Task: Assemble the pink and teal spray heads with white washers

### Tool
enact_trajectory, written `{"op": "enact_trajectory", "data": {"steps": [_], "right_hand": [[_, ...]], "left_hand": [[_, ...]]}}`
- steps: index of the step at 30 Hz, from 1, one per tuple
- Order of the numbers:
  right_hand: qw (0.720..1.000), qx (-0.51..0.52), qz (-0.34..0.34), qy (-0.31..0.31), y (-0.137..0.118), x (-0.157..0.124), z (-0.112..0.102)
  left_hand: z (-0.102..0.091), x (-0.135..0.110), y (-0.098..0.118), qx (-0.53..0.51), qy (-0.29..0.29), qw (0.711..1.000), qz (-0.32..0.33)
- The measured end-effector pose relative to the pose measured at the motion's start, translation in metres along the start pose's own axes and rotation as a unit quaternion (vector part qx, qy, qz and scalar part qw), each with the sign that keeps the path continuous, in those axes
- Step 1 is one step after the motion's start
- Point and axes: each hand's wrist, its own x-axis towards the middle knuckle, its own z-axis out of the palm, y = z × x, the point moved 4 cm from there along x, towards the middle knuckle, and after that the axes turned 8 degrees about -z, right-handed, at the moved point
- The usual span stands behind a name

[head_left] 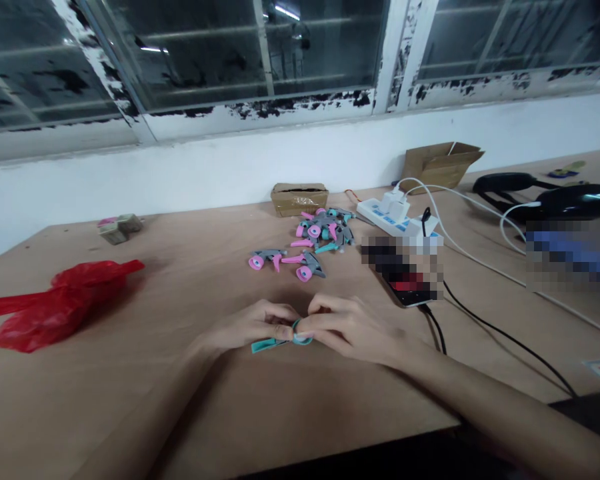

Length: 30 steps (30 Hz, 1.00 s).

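Note:
Between my two hands, just above the near part of the table, is a teal trigger spray head (265,345). My left hand (253,325) is closed on its body, and the teal trigger points out to the left under the fingers. The fingers of my right hand (347,327) pinch the round teal collar end; they cover much of it. Beyond my hands lie two grey and pink spray heads, one on the left (266,259) and one on the right (305,265). Behind them is a pile of several grey, pink and teal spray heads (325,230).
A red plastic bag (65,307) lies at left, small blocks (117,229) behind it. Cardboard boxes (300,200) (437,167) stand by the wall. To the right are a power strip (397,220), a phone (403,280) and loose cables (505,347).

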Motion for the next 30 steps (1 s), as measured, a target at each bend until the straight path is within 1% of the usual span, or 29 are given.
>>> {"op": "enact_trajectory", "data": {"steps": [5,8,11,12,14,17,19,21,23,25,27,30], "right_hand": [[0.999,-0.051,-0.007,0.004,0.003,-0.002,0.001],[0.998,-0.057,0.011,-0.004,0.007,-0.001,0.003],[0.999,-0.021,0.032,-0.006,0.01,0.002,0.006],[0.999,-0.003,0.033,-0.003,0.01,0.003,0.007],[0.999,0.03,0.036,0.008,0.011,0.003,0.008],[0.996,0.064,0.052,0.023,0.013,0.001,0.01],[0.996,0.062,0.061,0.034,0.015,-0.001,0.012],[0.997,0.04,0.058,0.046,0.015,-0.004,0.014],[0.997,0.019,0.046,0.057,0.015,-0.005,0.016],[0.997,0.012,0.036,0.068,0.014,-0.006,0.017],[0.996,0.014,0.032,0.08,0.013,-0.005,0.016],[0.993,0.019,0.051,0.107,0.013,-0.003,0.012]], "left_hand": [[-0.001,0.0,0.0,0.002,0.007,1.0,-0.017],[0.002,0.0,-0.004,-0.036,0.013,0.997,-0.063],[0.006,-0.001,-0.007,-0.076,0.026,0.99,-0.114],[0.008,-0.001,-0.007,-0.092,0.028,0.988,-0.12],[0.012,-0.001,-0.004,-0.146,0.013,0.981,-0.126],[0.017,-0.005,0.002,-0.242,-0.027,0.962,-0.121],[0.015,-0.008,0.006,-0.267,-0.028,0.958,-0.1],[0.013,-0.013,0.011,-0.233,-0.036,0.969,-0.079],[0.011,-0.017,0.014,-0.173,-0.06,0.981,-0.072],[0.009,-0.02,0.017,-0.142,-0.081,0.984,-0.068],[0.006,-0.021,0.018,-0.144,-0.069,0.985,-0.064],[0.003,-0.018,0.017,-0.178,-0.007,0.983,-0.044]]}}
